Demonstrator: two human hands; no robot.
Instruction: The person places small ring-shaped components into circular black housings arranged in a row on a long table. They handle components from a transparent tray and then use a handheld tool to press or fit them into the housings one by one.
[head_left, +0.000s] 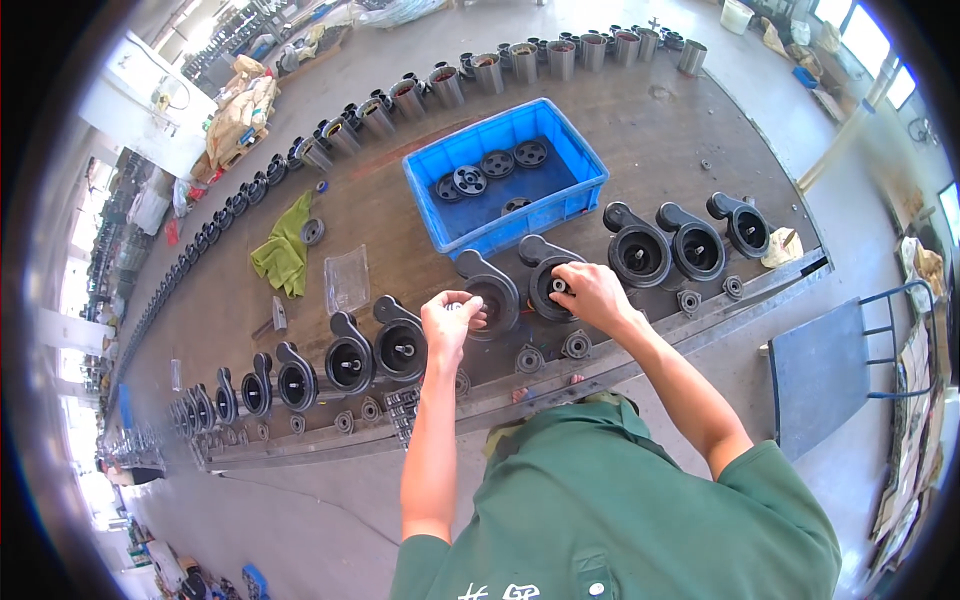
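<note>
A row of black round pump-like housings with curved necks runs along the near edge of the workbench. At the middle of it, my left hand (pixel 450 322) reaches to one housing (pixel 497 282), fingertips pinched together at its open bowl; whatever they hold is hidden. Just to the right, my right hand (pixel 596 295) grips a small round metal piece (pixel 559 286) over the bowl of the neighbouring housing (pixel 538 250). Further housings, such as one (pixel 638 252) on the right and one (pixel 401 348) on the left, have a metal shaft standing in the bowl.
Behind my hands a blue crate (pixel 506 235) holds several black wheel-like discs (pixel 469 180). A green cloth (pixel 284 247) and a clear plastic bag (pixel 346 280) lie on the left. Small flanged parts (pixel 577 344) line the front edge. Metal cylinders (pixel 486 73) line the far edge.
</note>
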